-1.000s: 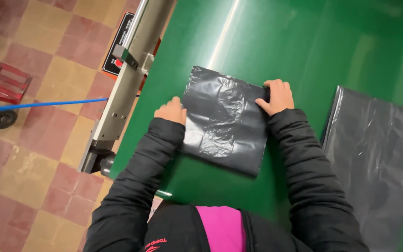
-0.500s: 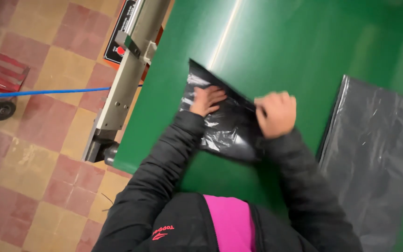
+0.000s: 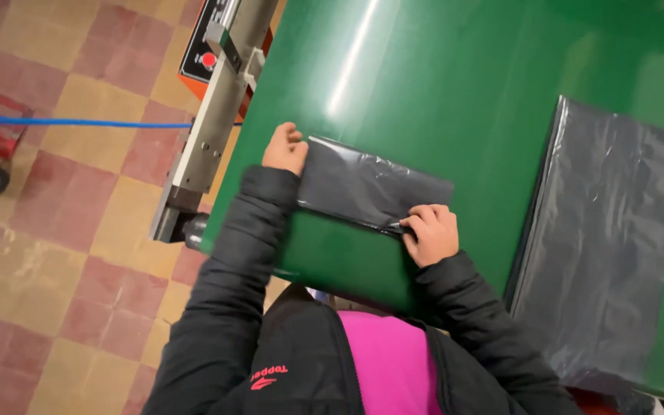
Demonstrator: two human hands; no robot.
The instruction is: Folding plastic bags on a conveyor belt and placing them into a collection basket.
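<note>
Black flat bag stack (image 3: 605,246) right of hands' (image 3: 429,234) folded bag (image 3: 370,188).

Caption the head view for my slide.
Both hands, left and right, press a folded black bag on a green table.

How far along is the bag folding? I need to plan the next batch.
Done: the bag already lies as a narrow folded strip on the green table. In hand: the left hand holds one end, the right hand pinches its near edge. Left: the flat stack beside it lies unfolded.
</note>
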